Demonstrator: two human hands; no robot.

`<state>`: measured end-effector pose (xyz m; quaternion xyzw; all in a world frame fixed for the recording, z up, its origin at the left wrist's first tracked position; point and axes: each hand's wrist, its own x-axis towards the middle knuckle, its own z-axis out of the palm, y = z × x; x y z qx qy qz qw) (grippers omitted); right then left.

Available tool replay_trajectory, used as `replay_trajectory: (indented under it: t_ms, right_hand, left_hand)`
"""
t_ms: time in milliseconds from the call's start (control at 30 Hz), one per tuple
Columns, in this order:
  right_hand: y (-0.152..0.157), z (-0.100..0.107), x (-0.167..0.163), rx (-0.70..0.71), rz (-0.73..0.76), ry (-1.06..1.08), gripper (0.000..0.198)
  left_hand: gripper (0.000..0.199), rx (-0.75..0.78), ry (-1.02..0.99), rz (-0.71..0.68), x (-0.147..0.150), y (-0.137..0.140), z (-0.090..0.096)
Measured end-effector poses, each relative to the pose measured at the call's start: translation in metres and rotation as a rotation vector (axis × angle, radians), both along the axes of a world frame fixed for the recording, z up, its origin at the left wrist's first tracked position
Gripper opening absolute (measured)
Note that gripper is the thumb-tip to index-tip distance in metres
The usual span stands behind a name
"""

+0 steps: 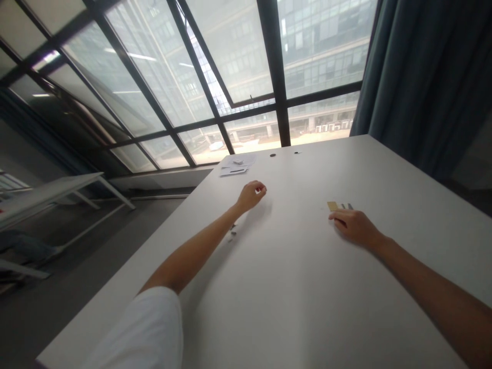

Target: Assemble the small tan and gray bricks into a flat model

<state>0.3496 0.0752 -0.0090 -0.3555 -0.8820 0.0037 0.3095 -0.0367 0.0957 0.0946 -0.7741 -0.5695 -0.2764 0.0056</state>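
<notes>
My left hand (251,196) hovers above the middle of the white table (284,287), thumb and fingertips pinched together. Whatever may be between those fingertips is too small to make out. On the right side, my right hand (355,228) rests low at the tabletop with its fingers curled together. Its fingertips lie at the near edge of a small yellow sheet with a grid of lines (332,206). Just right of this sheet are small dark grey strips (349,206), partly hidden by the hand. A few small grey and white pieces (231,236) lie beside my left forearm.
White papers (235,168) with a small item on top lie at the table's far left corner. Two small dark round spots, one of them here (272,155), are near the far edge. Large windows (238,51), a blue curtain (418,92) and another table (49,192) surround it.
</notes>
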Motion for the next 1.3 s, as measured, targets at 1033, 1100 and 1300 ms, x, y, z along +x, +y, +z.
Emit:
replay_trajectory:
  t_ms: [1033,1100,1300]
  right_hand:
    - [-0.006,-0.004,-0.001,-0.031,0.072,-0.037,0.026]
    - [-0.007,-0.002,-0.002,-0.034,0.070,-0.033,0.026]
    - [-0.009,0.002,-0.006,-0.033,0.055,-0.055,0.027]
  left_hand:
    - [0.017,-0.374,-0.014,0.540,-0.144,-0.063,-0.058]
    - [0.014,-0.358,-0.039,0.546,-0.142,-0.061,-0.054]
    - [0.024,-0.277,-0.175,0.483,-0.090,-0.053,-0.037]
